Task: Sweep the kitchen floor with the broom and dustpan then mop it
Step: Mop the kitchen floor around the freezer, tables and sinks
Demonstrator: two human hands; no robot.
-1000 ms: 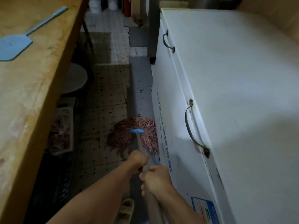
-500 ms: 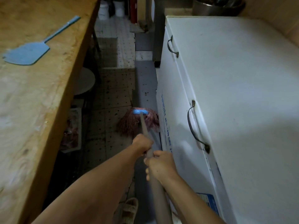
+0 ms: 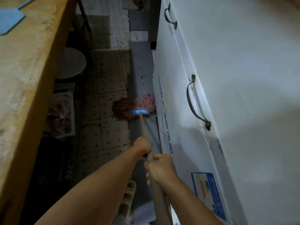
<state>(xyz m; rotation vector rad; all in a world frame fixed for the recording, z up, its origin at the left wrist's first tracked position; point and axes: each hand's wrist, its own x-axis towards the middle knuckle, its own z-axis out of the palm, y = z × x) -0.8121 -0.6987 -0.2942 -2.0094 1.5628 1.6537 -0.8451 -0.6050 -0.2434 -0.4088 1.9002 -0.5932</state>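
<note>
Since mopping is the step in hand, notes on doing it well:

Mop head: pink-red string mop head w/ blue plastic clamp (image 3: 134, 107) lies on the floor at 12 o'clock from the hands, strands spread at the 10–2 side of the clamp, right edge touching or nearly touching the freezer front.

Handle: long beige round mop pole (image 3: 144, 129) runs from clamp back toward 6 o'clock, tilted low.

Left hand: left hand (image 3: 142, 147) is forward on the pole, fingers wrapped round it.

Right hand: right hand (image 3: 159, 169) sits just behind the left, fingers curled tight round the pole.

Floor: grimy speckled tile floor (image 3: 107, 95) at 10–11 o'clock, grey smooth strip (image 3: 141, 65) along the freezer base at 12.

Freezer: white chest freezer w/ curved metal handles (image 3: 243, 78) fills the 1–4 o'clock side.

Table: worn wooden table (image 3: 24, 78) at 8–10 o'clock, blue flat plastic swatter (image 3: 9, 20) on it.

Technique (judgement): keep strands flat, press down thru front hand, steer w/ rear hand; work the grey strip, then overlap onto tiles.

Risk: pole knocking the freezer; sandalled foot (image 3: 128, 197) at 6 o'clock near the wet path.
</note>
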